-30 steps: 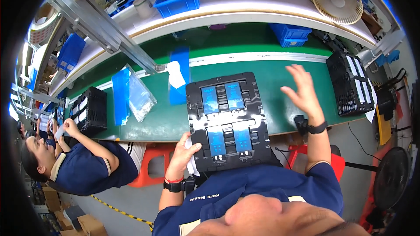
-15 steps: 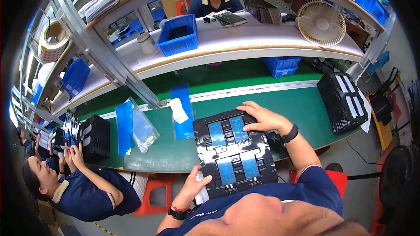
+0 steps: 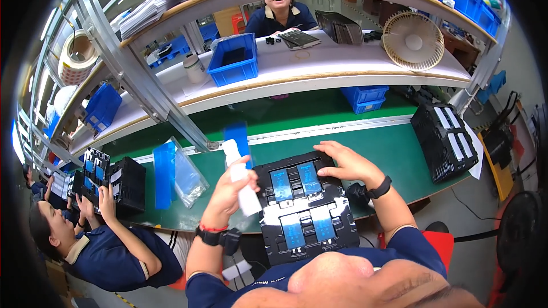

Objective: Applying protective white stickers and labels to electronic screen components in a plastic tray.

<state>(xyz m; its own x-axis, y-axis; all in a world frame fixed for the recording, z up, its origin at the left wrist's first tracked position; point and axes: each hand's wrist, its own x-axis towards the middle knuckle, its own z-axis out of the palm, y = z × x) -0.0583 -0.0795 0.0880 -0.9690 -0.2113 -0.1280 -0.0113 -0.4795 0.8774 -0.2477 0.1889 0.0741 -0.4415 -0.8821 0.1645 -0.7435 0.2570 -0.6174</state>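
Note:
A black plastic tray [image 3: 306, 208] lies in front of me, its near end over my lap. Set in its pockets are several flat blue-faced battery packs [image 3: 293, 232]. My right hand [image 3: 354, 165] rests at the tray's far right corner, fingers stretched out, thumb touching the top. To the left of the tray, my left hand [image 3: 233, 187] is raised and closed around a crumpled white wipe [image 3: 249, 201], which hangs down by the tray's left edge. Just beyond that hand, another white piece [image 3: 231, 149] lies on a blue sheet [image 3: 237, 132]; whether it joins the held one is hidden.
Clear bags with blue film [image 3: 181, 174] lie on the green bench [image 3: 388, 162]. Stacked black trays [image 3: 445, 142] stand at the right end. A shelf [image 3: 337, 86] with a blue bin [image 3: 233, 60] and a fan [image 3: 412, 41] spans the back. A co-worker [image 3: 103, 242] sits at left.
My left hand has let go of the tray's near left side and moved up and away, carrying the white wipe. My right hand stays at the far right corner.

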